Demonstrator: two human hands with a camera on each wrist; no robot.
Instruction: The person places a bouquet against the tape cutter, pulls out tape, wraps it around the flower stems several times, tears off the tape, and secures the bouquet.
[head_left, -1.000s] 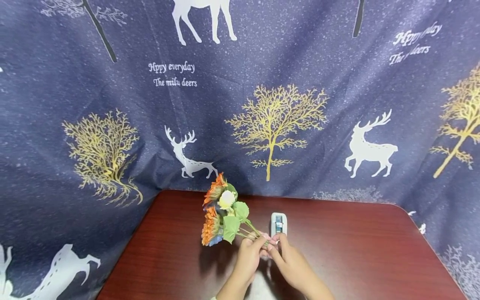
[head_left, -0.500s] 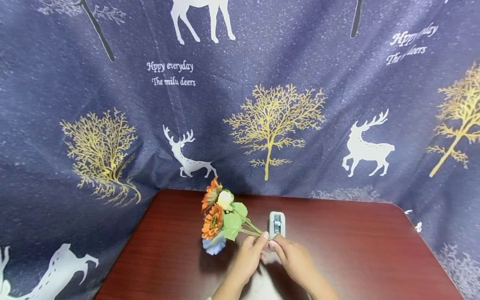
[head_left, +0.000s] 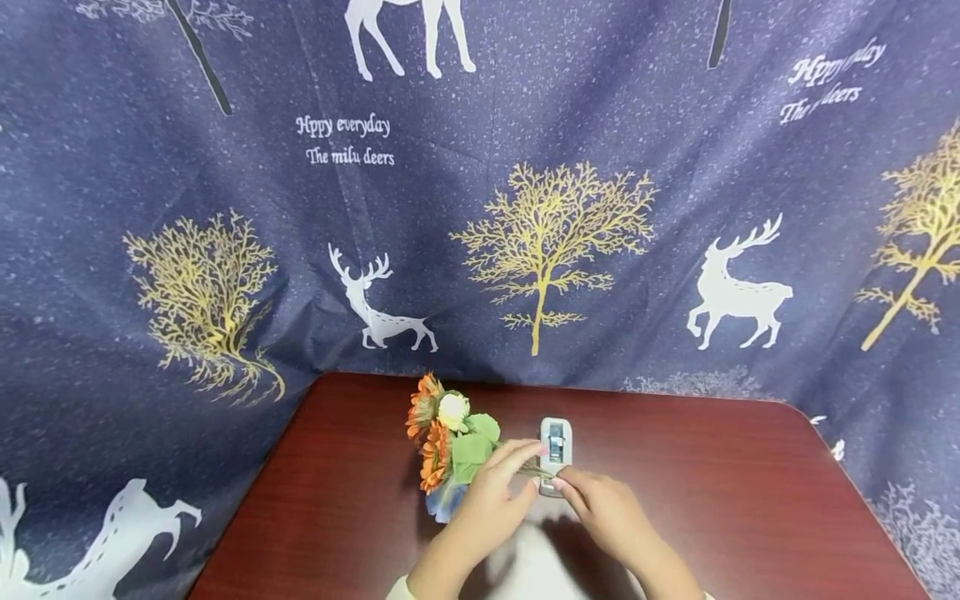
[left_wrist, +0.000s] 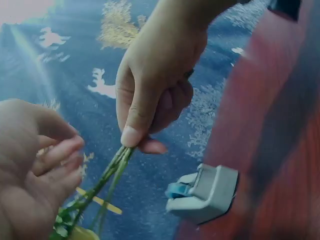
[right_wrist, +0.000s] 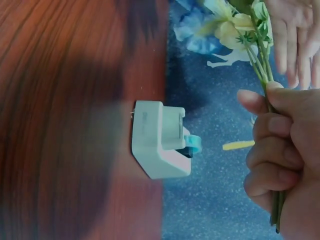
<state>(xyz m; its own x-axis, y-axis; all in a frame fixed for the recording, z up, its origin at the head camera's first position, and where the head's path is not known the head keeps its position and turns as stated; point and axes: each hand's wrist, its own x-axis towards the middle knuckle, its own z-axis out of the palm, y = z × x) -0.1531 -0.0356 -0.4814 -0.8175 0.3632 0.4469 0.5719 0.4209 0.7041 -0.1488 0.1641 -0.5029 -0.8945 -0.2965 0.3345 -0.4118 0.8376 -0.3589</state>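
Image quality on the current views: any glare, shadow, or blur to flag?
Head: white glare on the near part of the table, dark shadows either side, below the left hand and right hand; left wrist: flare at top left washes out the backdrop, picture hazy and soft; right wrist: broad shadow over the table, print on the tape dispenser too soft to read.

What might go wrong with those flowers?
The right hand grips the stems while the left hand is open, so the flower heads might droop or swing. A stem might slip from the bundle. The tape dispenser stands close by, so a hand could bump it.
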